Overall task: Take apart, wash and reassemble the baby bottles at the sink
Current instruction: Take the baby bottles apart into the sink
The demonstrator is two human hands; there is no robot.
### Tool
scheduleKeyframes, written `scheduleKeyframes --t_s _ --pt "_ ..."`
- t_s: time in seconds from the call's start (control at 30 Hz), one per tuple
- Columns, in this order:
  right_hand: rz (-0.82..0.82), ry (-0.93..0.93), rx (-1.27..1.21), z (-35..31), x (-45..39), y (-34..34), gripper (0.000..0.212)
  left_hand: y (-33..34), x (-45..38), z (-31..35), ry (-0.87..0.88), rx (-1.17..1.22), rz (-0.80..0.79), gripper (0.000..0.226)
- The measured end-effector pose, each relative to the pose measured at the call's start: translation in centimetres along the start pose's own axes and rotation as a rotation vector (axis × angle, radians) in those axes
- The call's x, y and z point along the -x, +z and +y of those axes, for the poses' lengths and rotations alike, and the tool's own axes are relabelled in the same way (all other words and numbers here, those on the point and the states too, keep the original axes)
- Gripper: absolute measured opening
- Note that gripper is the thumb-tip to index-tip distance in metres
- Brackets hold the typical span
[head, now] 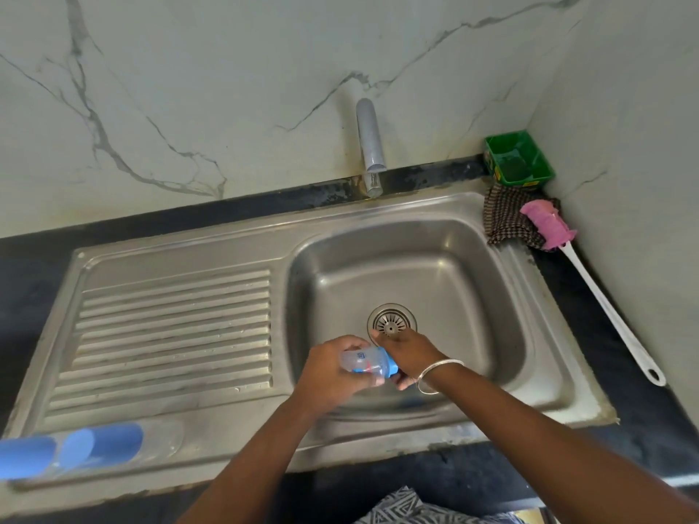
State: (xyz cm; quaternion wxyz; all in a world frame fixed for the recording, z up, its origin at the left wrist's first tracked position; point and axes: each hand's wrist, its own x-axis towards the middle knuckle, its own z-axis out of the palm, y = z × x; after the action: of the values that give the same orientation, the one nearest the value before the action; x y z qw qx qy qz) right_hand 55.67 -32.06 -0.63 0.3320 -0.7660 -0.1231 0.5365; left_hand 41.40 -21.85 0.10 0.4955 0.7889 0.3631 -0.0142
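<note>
A small clear baby bottle [362,364] with a blue collar [391,363] lies sideways over the near edge of the steel sink basin [472,296]. My left hand [328,376] grips the clear body. My right hand [406,351] is wrapped around the collar end; the teat or cap under its fingers is hidden. At the near left, two more bottles with blue caps [100,446] lie on their sides on the drainboard [170,323].
A grey tap [370,141] stands behind the basin, with no water running. A pink bottle brush [548,225] with a long white handle lies along the right counter on a checked cloth [505,221]. A green tray [518,158] sits in the back corner.
</note>
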Motion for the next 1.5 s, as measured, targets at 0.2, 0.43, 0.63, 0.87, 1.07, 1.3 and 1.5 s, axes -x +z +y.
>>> scheduleKeyframes --t_s 0.2,0.43,0.63,0.87,1.07,1.3,1.5 --pt "0.214 -0.056 -0.033 -0.1 0.4 2.1 0.055 -1.5 -0.6 -0.7 -0.164 0.267 -0.059 0.047" --pt "0.295 -0.401 0.042 -0.2 0.6 2.0 0.047 -2.4 -0.3 0.3 -0.421 0.661 -0.154 0.039" --pt "-0.094 -0.595 -0.161 1.6 -1.0 -0.9 0.032 -3.7 -1.0 0.0 -0.732 0.788 -0.400 0.042" --pt "0.036 -0.475 -0.101 3.1 -1.5 -3.5 0.042 -2.2 -3.0 -2.0 -0.686 0.310 -0.225 0.039" --pt "0.196 -0.256 0.081 3.9 -1.5 -2.3 0.017 0.4 -4.2 -4.1 -0.219 -0.503 -0.219 0.055" --pt "0.245 -0.039 -0.180 3.8 -1.2 -1.4 0.032 1.3 -4.8 -3.6 -0.049 -0.527 -0.182 0.042" --pt "0.136 0.041 -0.437 2.6 -0.8 -0.5 0.026 1.4 -3.3 -0.2 -0.296 0.363 -0.172 0.028"
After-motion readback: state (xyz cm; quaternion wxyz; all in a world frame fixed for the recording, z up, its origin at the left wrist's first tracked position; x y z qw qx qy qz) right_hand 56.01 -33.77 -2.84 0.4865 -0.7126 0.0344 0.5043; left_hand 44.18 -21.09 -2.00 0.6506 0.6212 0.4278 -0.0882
